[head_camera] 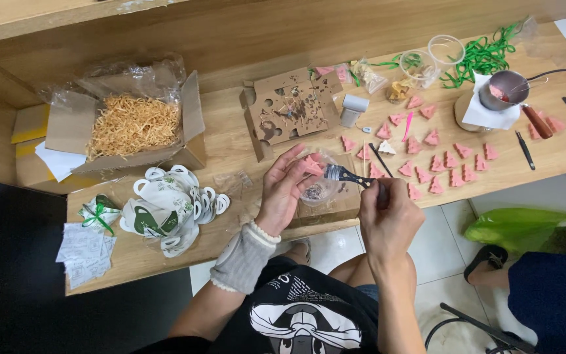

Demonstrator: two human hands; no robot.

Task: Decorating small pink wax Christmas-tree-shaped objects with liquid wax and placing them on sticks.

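Closest to the lens, the person's lap and dark printed shirt fill the bottom edge, with both forearms rising to the tabletop (165, 262). Far left lies a stack of white paper slips (86, 252), then a heap of white and green cut-out cards (168, 210), and behind them a cardboard box of straw-like shred (132, 124). The left hand (283, 193), in a grey knit wrist warmer, has its fingers (296, 167) curled and pinching a pink tree-shaped piece (312, 164) above a small clear cup (319, 191). The right hand (388, 219) has its fingers closed around the handle of a brush (352, 177), bristles touching the pink piece. Doing this well likely means keeping the piece steady over the cup and stroking lightly. Further right, rows of similar pink pieces (440, 167) cover the wood, near a small metal pot (509, 88) and green ribbon (483, 56)
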